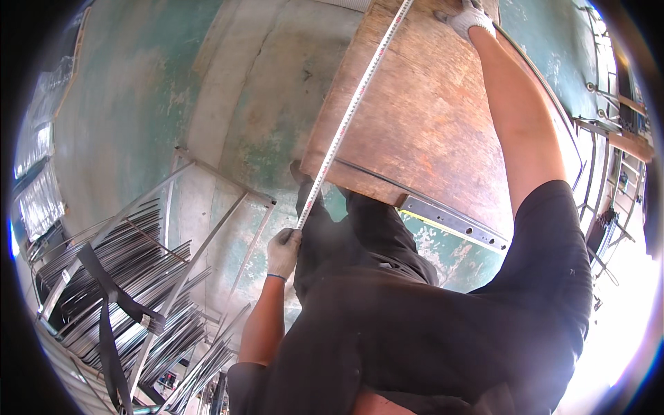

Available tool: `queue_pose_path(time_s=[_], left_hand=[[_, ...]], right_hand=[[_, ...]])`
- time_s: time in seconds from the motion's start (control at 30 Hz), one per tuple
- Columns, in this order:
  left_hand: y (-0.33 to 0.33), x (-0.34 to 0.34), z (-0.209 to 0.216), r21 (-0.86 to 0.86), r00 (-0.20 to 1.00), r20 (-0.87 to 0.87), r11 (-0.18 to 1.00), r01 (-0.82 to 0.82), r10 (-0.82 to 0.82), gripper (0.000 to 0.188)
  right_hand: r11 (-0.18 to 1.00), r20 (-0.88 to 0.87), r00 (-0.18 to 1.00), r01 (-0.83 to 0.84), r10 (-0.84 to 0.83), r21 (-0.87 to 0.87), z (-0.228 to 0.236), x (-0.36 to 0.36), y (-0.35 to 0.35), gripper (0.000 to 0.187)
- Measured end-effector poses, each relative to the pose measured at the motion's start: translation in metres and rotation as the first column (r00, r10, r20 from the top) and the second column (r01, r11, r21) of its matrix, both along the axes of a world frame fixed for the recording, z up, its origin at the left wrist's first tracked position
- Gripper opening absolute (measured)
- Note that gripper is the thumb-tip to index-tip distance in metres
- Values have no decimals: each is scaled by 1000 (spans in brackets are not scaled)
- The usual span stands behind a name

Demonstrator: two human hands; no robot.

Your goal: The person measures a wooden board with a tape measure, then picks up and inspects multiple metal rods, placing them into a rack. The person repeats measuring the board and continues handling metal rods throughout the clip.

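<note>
My left hand (282,252), in a pale work glove, is closed on the lower end of a white tape measure blade (346,124). The blade stretches up and away, along the left side of a worn brown wooden board (422,111), and leaves the picture at the top. At the board's far right edge is my right hand (472,22), also gloved. Its thumb is spread away from the other fingers, which the picture's top edge partly cuts off. A silvery metal strip with holes (456,223) lies along the board's near edge.
To the left stands a metal rack (228,183) with many thin metal rods (131,277); a black strap (107,283) hangs over it. More metal frames (615,173) stand at right. The floor (138,90) is worn green and grey. My legs are at the board's near edge.
</note>
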State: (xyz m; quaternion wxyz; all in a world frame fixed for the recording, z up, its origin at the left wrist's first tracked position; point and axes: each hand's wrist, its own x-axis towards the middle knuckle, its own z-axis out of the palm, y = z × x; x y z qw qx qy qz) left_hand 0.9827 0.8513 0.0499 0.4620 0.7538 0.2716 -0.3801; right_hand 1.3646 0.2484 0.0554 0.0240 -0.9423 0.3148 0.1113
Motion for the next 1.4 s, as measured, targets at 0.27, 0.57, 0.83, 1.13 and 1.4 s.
queue_pose_path(time_s=[0.27, 0.57, 0.83, 1.13, 1.4], left_hand=[[6, -1, -4, 15, 999, 18, 1000, 27, -27, 27], [-13, 19, -2, -21, 1000, -4, 1000, 0, 0, 27], [-1, 5, -6, 21, 999, -1, 999, 43, -43, 32], [6, 6, -11, 64, 988, -81, 989, 137, -131, 32], [2, -1, -18, -18, 992, -119, 999, 31, -33, 34]], right_hand=[[1000, 19, 1000, -1, 1, -4, -10, -5, 2, 94], [999, -8, 999, -45, 45, 3, 3, -6, 0, 125], [1000, 3, 1000, -31, 31, -1, 5, -5, 3, 122], [992, -41, 993, -110, 108, -67, -27, 6, -22, 129], [985, 14, 988, -153, 155, -75, -37, 7, -24, 130]])
